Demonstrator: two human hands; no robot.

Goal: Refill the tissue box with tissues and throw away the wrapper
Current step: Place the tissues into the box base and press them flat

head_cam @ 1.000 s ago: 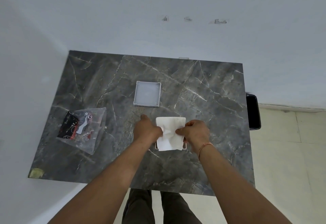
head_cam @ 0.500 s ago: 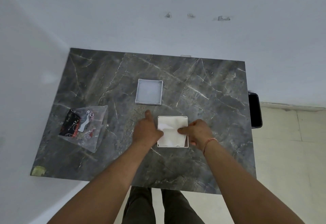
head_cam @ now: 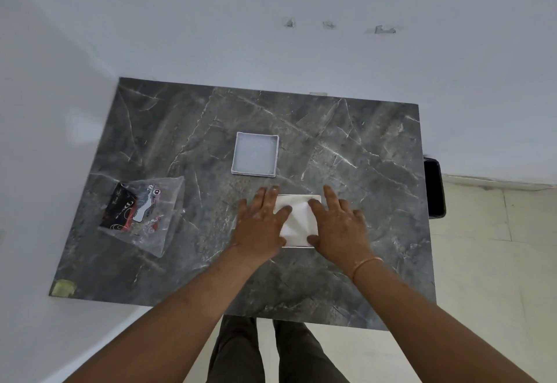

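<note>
A plain home room: marble-look table (head_cam: 346, 153) against bare white walls (tape scraps), tiled floor (head_cam: 494, 262).

There is only one camera, worn on the person's head; it looks forward and down from above, so the dark marble surface (head_cam: 301, 117) fills the middle of the picture; the far edge of the surface meets the wall (head_cam: 271, 5) at the top, and the near edge is low in the picture; both arms reach in from the bottom, and the left hand (head_cam: 259, 226) and right hand (head_cam: 339, 226) sit near the middle, fairly close to the camera; the wide lens also catches the floor (head_cam: 488, 262) at the right and the person's legs (head_cam: 271, 352) below the near edge.
</note>
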